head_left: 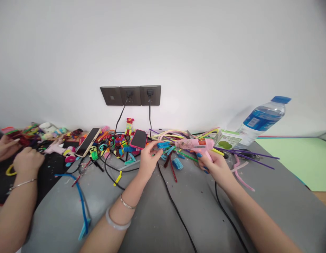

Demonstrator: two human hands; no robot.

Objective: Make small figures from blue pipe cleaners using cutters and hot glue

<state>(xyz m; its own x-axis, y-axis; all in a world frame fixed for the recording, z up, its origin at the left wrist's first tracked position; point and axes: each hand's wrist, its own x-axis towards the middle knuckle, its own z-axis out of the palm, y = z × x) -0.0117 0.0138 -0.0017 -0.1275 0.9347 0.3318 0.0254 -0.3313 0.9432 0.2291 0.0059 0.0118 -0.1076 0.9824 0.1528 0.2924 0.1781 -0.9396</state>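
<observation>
My left hand [149, 159] pinches a small blue fuzzy pipe-cleaner piece [163, 144] just above the grey table [194, 211]. My right hand [215, 164] is wrapped round the grip of a pink glue gun [195, 143], whose nozzle points left at the blue piece and nearly touches it. A black cord [226, 211] runs from the gun toward me. Loose pipe cleaners [176, 163] in blue, red, green and yellow lie beneath both hands.
Another person's hands [25, 160] work at the far left among colourful craft pieces. Two phones [138, 139] lie near the wall sockets [131, 95], cables trailing over the table. A water bottle [263, 119] and a green carton [227, 140] stand at the right, beside a green sheet [305, 158].
</observation>
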